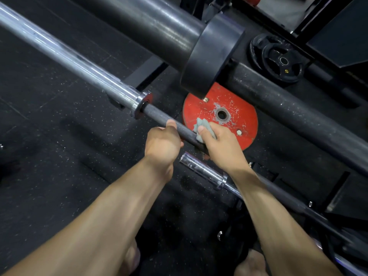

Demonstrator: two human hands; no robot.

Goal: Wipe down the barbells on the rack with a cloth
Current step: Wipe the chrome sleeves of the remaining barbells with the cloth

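Observation:
A barbell runs diagonally from upper left, with a shiny chrome sleeve [65, 56] and a dark knurled shaft [157, 116]. My left hand [162, 145] grips that shaft just past the collar. Right beside it, my right hand [221, 146] wraps the same shaft with a crumpled grey cloth [200, 125] pressed against it. A thicker black barbell [288, 114] lies behind, with a black collar [213, 54]. A third barbell with a chrome sleeve [201, 170] lies lower, under my right forearm.
A scratched red weight plate [239, 108] lies flat on the black speckled rubber floor [49, 146]. Black plates [278, 60] marked 5 lie at upper right. Black rack frame parts [338, 192] stand at right. My bare feet show at the bottom edge.

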